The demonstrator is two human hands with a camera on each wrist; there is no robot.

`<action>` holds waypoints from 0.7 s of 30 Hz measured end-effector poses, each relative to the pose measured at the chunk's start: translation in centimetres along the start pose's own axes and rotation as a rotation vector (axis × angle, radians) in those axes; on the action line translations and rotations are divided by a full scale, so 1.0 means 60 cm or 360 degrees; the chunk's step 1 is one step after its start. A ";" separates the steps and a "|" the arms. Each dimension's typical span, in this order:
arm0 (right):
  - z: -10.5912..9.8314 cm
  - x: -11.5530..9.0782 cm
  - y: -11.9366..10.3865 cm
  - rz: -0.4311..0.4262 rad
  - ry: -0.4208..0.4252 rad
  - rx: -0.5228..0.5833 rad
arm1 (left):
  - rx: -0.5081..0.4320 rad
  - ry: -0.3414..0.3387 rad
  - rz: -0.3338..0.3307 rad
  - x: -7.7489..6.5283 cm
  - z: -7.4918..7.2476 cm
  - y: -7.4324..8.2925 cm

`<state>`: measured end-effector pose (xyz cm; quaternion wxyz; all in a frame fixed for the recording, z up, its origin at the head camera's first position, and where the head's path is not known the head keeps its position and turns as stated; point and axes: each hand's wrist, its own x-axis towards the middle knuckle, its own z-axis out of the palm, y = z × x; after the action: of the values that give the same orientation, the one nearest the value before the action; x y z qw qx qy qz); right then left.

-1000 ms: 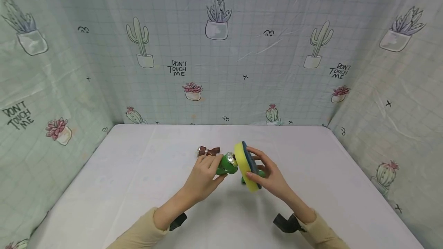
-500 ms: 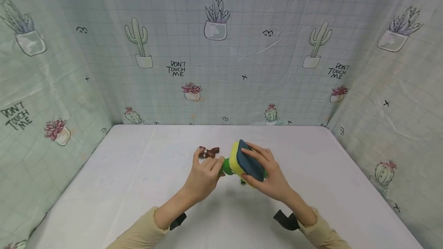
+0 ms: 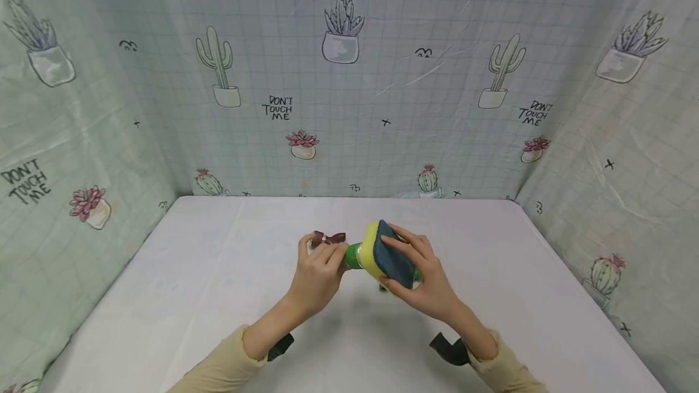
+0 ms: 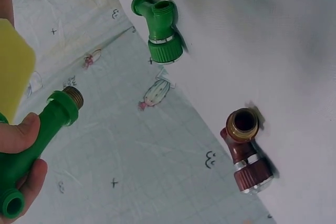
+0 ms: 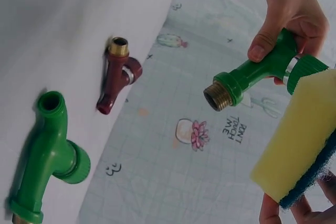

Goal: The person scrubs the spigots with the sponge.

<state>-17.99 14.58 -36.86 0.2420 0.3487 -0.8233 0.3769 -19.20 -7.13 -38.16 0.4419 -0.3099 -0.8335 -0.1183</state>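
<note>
Left hand [image 3: 317, 278] grips green tap [image 5: 273, 61]. Right hand [image 3: 428, 281] pinches sponge [image 3: 392, 262] at its knob [image 5: 303, 73]. Brown tap [image 5: 115, 74] lies on table [image 3: 235, 247].

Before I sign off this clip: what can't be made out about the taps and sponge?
Right wrist view: threaded tip of the loose green tap, cut off by the bottom edge.
Head view: much of the held green tap, behind the left hand and sponge.
Head view: most of the loose green tap, behind the sponge and right hand.
Left wrist view: part of the sponge, cut off by the left edge.
</note>
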 end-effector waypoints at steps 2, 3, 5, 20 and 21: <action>0.000 -0.002 0.002 -0.0020 -0.0001 -0.0011 | -0.0004 0.0003 -0.0009 0.001 -0.001 -0.001; -0.001 -0.002 0.002 -0.0029 -0.0002 -0.0016 | -0.0003 0.0001 -0.0012 0.001 -0.001 -0.002; -0.001 -0.003 0.003 -0.0035 -0.0008 -0.0024 | -0.0005 -0.0002 -0.0019 0.001 -0.002 -0.003; 0.005 0.004 0.003 -0.0031 0.0022 -0.0039 | -0.0294 -0.0174 -0.0028 -0.004 -0.005 0.001; 0.005 0.004 0.004 -0.0032 0.0024 -0.0040 | -0.0320 -0.0178 -0.0041 -0.003 -0.006 0.001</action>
<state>-18.38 14.37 -36.95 0.2564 0.3510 -0.8225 0.3668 -18.83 -7.34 -38.08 0.3599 -0.3479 -0.8447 -0.1894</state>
